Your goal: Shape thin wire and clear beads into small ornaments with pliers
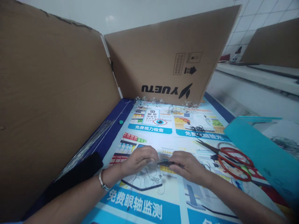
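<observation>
My left hand [143, 158] is pinched closed on a tangle of thin, clear-looking wire [151, 175], whose fine loops hang below the fingers over the printed table cover. A silver bangle [102, 181] circles that wrist. Closed around a small dark tool with a narrow tip [164, 163], my right hand [184, 165] is just to the right. The tool points left and its tip meets or nearly meets the wire by my left fingers; its handles are hidden in the palm. Red-handled scissors [233, 160] lie to the right, blades toward the back.
Cardboard panels [158, 62] wall the left and back. Clear wire bundles [151, 101] lie along the back panel, a dark coil [197, 129] in front. At right stands a turquoise box [254, 149] holding wire pieces. Straight wires [93, 141] and a black object [79, 171] lie left.
</observation>
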A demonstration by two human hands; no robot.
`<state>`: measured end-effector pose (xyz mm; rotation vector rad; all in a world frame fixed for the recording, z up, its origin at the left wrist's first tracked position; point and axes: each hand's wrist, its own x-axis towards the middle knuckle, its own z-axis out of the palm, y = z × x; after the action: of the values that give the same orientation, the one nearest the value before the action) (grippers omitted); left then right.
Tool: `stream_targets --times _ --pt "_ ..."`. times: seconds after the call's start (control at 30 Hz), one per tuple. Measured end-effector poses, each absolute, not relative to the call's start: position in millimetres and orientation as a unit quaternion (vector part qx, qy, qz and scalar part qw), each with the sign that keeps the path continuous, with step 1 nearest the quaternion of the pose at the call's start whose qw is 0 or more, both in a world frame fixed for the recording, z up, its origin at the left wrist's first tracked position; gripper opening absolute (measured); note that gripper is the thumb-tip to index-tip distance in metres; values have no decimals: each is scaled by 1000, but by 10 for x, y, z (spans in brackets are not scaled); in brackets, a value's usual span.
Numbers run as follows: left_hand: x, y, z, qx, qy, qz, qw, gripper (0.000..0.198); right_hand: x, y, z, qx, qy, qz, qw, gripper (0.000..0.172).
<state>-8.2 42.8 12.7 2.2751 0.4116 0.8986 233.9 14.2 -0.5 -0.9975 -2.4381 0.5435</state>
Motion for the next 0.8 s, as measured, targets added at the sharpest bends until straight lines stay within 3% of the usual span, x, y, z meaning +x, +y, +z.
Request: stream_targets --times 0.27,0.8 --pt "-80 441 150 855 170 366 325 32 2349 93 -8 -390 -838 250 289 26" --pt "-95 427 71 892 177 368 194 20 2246 -51 -82 -409 -856 -29 315 23"
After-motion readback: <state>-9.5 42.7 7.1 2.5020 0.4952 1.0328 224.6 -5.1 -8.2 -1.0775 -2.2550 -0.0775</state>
